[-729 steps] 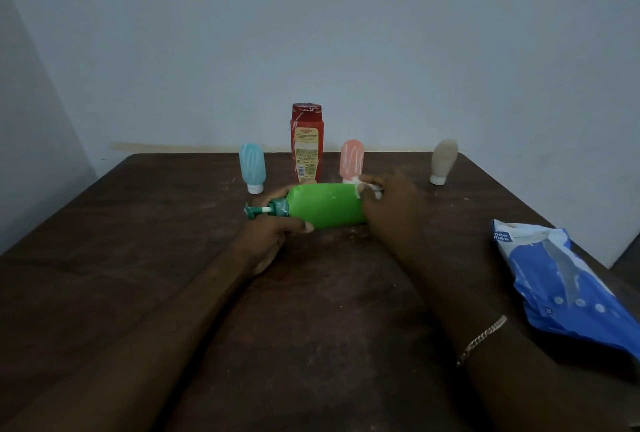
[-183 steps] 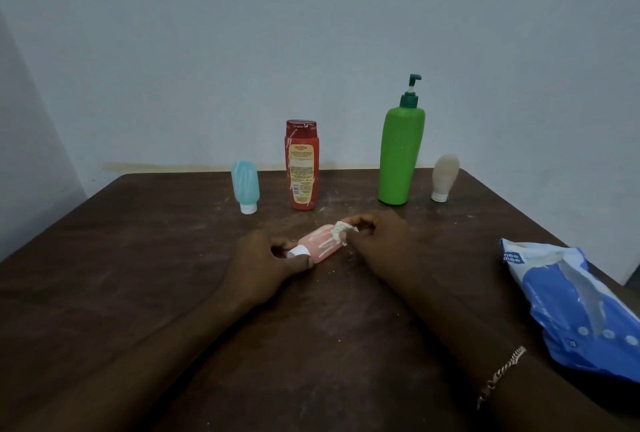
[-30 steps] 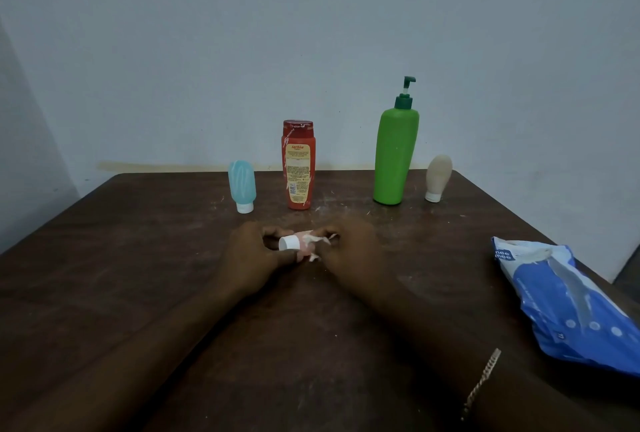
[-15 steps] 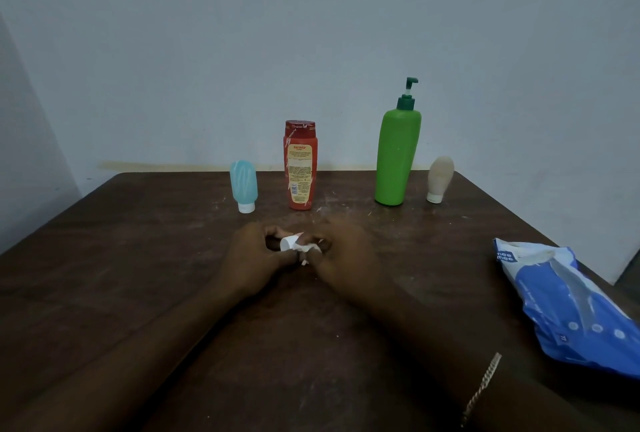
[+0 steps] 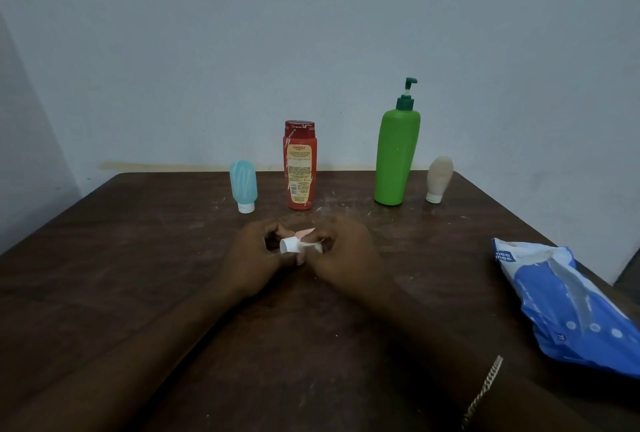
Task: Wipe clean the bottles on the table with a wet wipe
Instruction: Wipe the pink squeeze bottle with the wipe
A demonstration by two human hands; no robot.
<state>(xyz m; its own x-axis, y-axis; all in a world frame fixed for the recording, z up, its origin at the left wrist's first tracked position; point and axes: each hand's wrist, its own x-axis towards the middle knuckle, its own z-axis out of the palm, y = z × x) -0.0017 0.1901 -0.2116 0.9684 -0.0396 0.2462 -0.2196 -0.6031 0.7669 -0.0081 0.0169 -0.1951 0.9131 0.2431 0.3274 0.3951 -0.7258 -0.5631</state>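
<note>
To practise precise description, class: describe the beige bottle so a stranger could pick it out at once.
On the dark wooden table, a row of bottles stands along the far edge. The beige bottle is rightmost, beside the tall green pump bottle. It is small, cap-down, and the only beige one.

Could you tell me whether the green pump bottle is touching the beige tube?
Apart. The head view shows bare table between the green pump bottle and the beige tube.

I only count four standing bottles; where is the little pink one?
In the head view, the pink bottle is held between the left hand and right hand at the middle of the table, just in front of the red bottle.
</note>
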